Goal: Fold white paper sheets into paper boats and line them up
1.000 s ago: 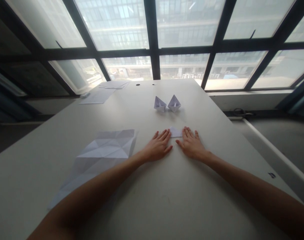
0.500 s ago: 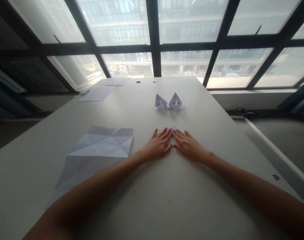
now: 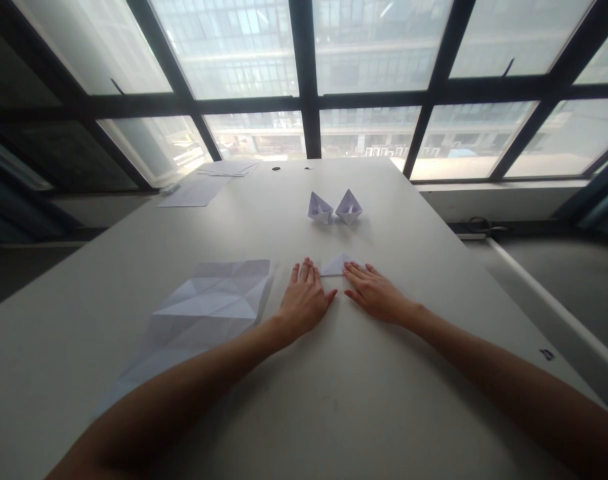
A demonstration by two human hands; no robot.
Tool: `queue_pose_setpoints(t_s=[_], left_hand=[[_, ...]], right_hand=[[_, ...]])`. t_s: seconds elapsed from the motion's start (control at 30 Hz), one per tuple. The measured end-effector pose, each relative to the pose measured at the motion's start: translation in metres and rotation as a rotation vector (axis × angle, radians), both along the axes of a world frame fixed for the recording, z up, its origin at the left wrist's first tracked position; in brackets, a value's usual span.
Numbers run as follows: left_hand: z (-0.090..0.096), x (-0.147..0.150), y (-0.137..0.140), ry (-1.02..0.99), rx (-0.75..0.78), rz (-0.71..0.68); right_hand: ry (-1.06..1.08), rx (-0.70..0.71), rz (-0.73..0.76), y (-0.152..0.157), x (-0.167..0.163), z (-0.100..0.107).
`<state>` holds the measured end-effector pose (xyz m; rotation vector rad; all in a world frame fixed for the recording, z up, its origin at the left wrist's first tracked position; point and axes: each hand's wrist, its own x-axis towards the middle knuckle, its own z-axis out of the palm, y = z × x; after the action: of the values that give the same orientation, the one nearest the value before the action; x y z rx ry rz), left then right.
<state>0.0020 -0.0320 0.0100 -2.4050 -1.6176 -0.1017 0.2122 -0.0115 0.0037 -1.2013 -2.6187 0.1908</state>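
Note:
A small folded piece of white paper (image 3: 334, 267) lies flat on the table, its top a triangle and its lower edge straight. My left hand (image 3: 305, 297) rests palm down on its left end, fingers stretched out and thumb apart. On the right part of the paper lies my right hand (image 3: 377, 291), flat with fingers extended. Both hands cover the paper's ends. Just beyond stand two folded paper boats, the left boat (image 3: 320, 209) and the right boat (image 3: 349, 208), side by side.
A large creased paper sheet (image 3: 209, 297) lies at the left, partly under my left forearm. More white sheets (image 3: 197, 192) are at the table's far left. The white table (image 3: 409, 373) has a dark mark (image 3: 547, 355) near its right edge. Windows stand behind it.
My left hand has slid left, away from my right hand, uncovering the middle of the folded paper. My right hand has barely moved. The creased sheet has shifted a little under my forearm.

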Motion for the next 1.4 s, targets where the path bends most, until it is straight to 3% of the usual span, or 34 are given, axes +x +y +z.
queue_pose_setpoints(t_s=[0.07,0.17,0.33,0.5,0.7,0.97,1.13,1.23,1.4], left_hand=[[0.0,0.001,0.002,-0.049,0.037,-0.025],[-0.001,0.001,0.011,-0.124,0.033,-0.167],[-0.009,-0.003,0.027,-0.172,-0.186,-0.283],[-0.007,-0.006,0.027,-0.185,-0.201,-0.318],[-0.003,-0.006,0.025,-0.176,-0.21,-0.331],[-0.003,-0.006,0.026,-0.167,-0.211,-0.326],[-0.003,-0.006,0.026,-0.157,-0.212,-0.319],[-0.004,-0.006,0.027,-0.159,-0.216,-0.322],[-0.007,-0.006,0.027,-0.169,-0.199,-0.321]], right_hand=[[0.006,0.004,-0.002,0.0,0.0,0.0],[0.018,0.019,0.012,-0.001,-0.001,0.001],[0.078,0.045,0.04,-0.003,-0.002,0.004],[0.139,0.033,-0.001,0.0,-0.002,-0.001],[0.004,-0.007,-0.006,0.002,-0.003,-0.007],[-0.025,-0.017,-0.222,0.007,-0.001,-0.009],[0.008,-0.024,-0.271,0.008,0.0,-0.011],[0.049,-0.021,-0.233,0.007,0.001,-0.009],[0.076,0.017,0.001,0.003,0.002,-0.004]])
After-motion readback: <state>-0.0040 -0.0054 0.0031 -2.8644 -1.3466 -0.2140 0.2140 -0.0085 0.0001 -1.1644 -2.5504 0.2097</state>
